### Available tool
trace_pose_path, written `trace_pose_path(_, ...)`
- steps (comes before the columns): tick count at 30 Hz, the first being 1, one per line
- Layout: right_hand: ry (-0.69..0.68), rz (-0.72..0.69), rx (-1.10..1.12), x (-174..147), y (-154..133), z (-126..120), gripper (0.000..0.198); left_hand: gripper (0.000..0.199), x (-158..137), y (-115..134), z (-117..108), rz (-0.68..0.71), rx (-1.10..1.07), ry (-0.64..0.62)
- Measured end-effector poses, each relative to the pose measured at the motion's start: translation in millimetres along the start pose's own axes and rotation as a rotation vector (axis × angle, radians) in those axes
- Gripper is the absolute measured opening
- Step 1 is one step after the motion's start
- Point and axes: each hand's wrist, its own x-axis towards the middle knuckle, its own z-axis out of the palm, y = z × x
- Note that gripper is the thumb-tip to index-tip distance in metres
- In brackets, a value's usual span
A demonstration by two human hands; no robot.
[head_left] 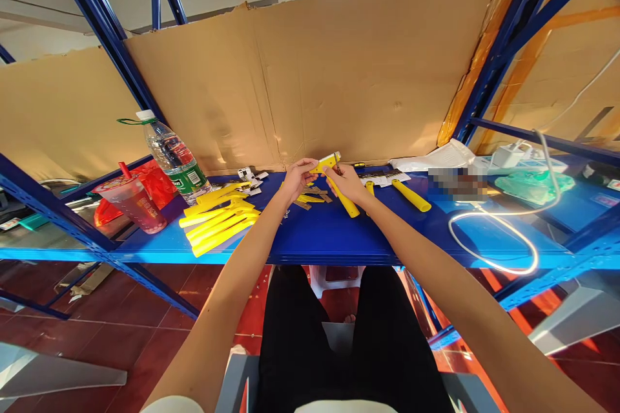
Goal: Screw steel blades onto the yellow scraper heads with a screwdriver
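Note:
Both my hands are closed on one yellow plastic scraper (346, 198), held tilted above the blue shelf. My left hand (299, 178) pinches the left end of its head, which has a pale metallic edge at the upper right. My right hand (349, 184) grips the top of the handle, with a thin dark strip or tool by its fingers that I cannot make out. Under my hands are small yellow-brown flat strips (314, 196). Left of them lies a pile of yellow scrapers (220, 222). A loose yellow handle (411, 196) rests to the right.
A water bottle (177, 158) and a red-strawed drink cup (133, 203) stand at left, by a red plastic bag (157, 183). A white cable (526, 214) loops over the right side near a green bag (533, 181). Cardboard (358, 77) walls the back.

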Motion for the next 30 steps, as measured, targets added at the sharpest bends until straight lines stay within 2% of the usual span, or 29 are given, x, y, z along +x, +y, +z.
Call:
trace_pose_path(13,0.017,-0.005,0.013,0.1,0.0,-0.2,0.065,0.036,-1.0,1.6,1.2,-0.008,0.023,0.028)
trace_pose_path(25,0.023,0.016,0.011,-1.1,-2.8,0.4,0.061,0.040,-2.3,4.0,2.6,-0.012,0.052,0.024)
trace_pose_path(30,0.084,0.017,0.032,0.0,-6.4,-1.8,0.057,0.039,-5.3,12.3,-2.6,0.091,0.208,0.023)
